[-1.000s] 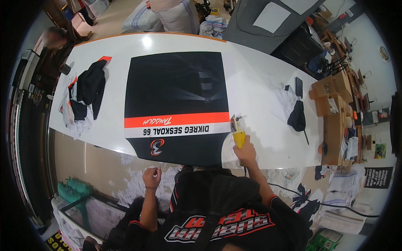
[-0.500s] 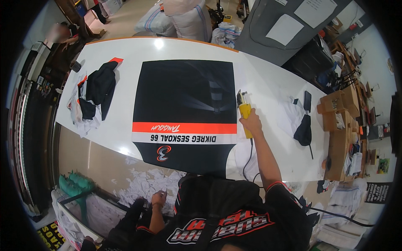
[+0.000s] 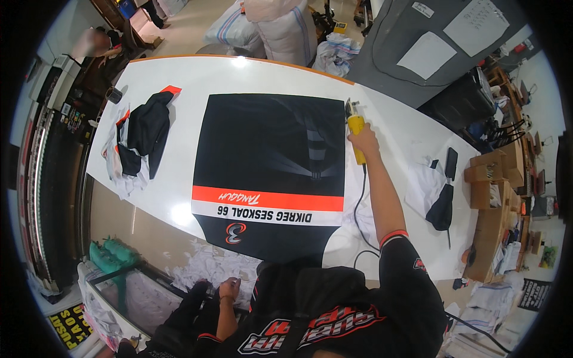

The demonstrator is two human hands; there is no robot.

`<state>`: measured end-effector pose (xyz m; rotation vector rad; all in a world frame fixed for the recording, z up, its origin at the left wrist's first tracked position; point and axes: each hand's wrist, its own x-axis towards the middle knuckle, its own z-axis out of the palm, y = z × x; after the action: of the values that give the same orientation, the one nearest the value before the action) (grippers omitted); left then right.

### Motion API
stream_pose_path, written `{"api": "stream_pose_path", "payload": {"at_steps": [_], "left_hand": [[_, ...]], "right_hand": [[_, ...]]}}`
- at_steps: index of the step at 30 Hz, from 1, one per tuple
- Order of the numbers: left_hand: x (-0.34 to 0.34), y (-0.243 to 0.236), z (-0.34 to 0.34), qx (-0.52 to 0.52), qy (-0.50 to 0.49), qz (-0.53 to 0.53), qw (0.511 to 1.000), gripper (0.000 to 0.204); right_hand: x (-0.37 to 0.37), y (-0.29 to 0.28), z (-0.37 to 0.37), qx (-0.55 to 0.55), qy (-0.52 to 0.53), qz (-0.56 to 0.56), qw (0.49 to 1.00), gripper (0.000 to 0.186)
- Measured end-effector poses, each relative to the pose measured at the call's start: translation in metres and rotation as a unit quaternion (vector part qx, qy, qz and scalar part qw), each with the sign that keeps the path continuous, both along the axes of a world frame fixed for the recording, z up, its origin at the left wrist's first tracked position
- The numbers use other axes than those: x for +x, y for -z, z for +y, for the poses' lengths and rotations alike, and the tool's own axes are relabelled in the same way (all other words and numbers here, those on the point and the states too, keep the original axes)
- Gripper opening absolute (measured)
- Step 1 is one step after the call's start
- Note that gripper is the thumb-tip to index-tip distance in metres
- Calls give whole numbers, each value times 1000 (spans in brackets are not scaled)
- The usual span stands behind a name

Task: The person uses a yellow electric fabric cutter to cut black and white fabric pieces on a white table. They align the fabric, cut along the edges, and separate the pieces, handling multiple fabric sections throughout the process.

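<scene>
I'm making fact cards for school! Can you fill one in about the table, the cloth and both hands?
Table: white
Cloth: black with an orange band and a white band, lying flat
Right hand: grips a yellow corded tool by the cloth's right edge
Left hand: off the table, grip unclear
Table's left side: crumpled black, white and orange fabric

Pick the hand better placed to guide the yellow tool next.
Likely the right hand: it grips the yellow tool beside the dark panel; the left hand is off the table, away from both.
</scene>
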<state>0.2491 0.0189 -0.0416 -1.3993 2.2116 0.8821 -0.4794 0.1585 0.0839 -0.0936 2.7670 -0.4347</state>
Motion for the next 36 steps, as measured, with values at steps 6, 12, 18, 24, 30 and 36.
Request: {"api": "stream_pose_path", "payload": {"at_steps": [6, 12, 18, 24, 30, 36], "left_hand": [[-9, -7, -4, -14, -16, 20, 1000, 31], [-47, -19, -16, -54, -112, 133, 983, 29], [-82, -36, -31, -185, -120, 210, 953, 24], [-137, -47, -57, -225, -38, 369, 901, 16], [-212, -53, -60, -269, 136, 392, 869, 37], [-265, -60, -27, -231, 246, 364, 868, 64]], "right_hand": [[-69, 5, -30, -31, 13, -1, 999, 86], [-72, 38, -24, -138, 93, 29, 986, 85], [24, 44, 47, -187, 107, 13, 977, 76], [174, 39, 162, -220, 81, 8, 972, 64], [309, 36, 271, -203, 126, -44, 970, 59], [377, -39, 270, -42, 83, -47, 995, 62]]}}
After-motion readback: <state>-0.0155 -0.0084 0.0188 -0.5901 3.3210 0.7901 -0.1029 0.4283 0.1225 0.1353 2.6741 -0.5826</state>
